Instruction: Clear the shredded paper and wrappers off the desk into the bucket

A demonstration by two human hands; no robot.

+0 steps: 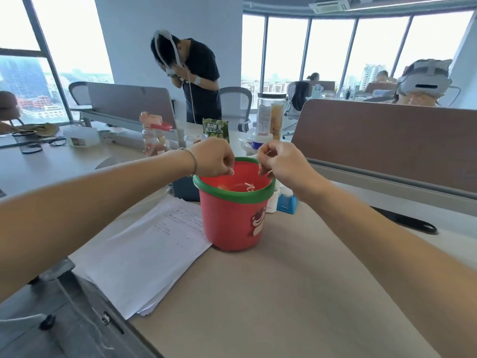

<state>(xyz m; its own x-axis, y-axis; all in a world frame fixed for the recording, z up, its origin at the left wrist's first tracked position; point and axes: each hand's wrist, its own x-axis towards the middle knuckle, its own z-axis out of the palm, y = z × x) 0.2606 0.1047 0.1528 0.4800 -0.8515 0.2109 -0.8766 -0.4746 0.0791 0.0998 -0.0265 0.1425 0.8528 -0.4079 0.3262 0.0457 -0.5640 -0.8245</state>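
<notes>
A red bucket [232,223] with a green rim and a bear print stands on the beige desk [296,293]. Both hands hover over its mouth. My left hand [213,157] has its fingers curled downward above the left rim; I cannot see anything in it. My right hand [280,160] pinches thin pale paper strips [268,173] above the right rim. A few white shreds [249,186] lie inside the bucket.
A stack of white printed sheets [144,254] lies left of the bucket. Behind it stand a green snack bag [215,130], bottles [154,136], a clear jar [271,116] and a blue tissue pack [286,201]. A brown partition [387,143] runs on the right. People work beyond.
</notes>
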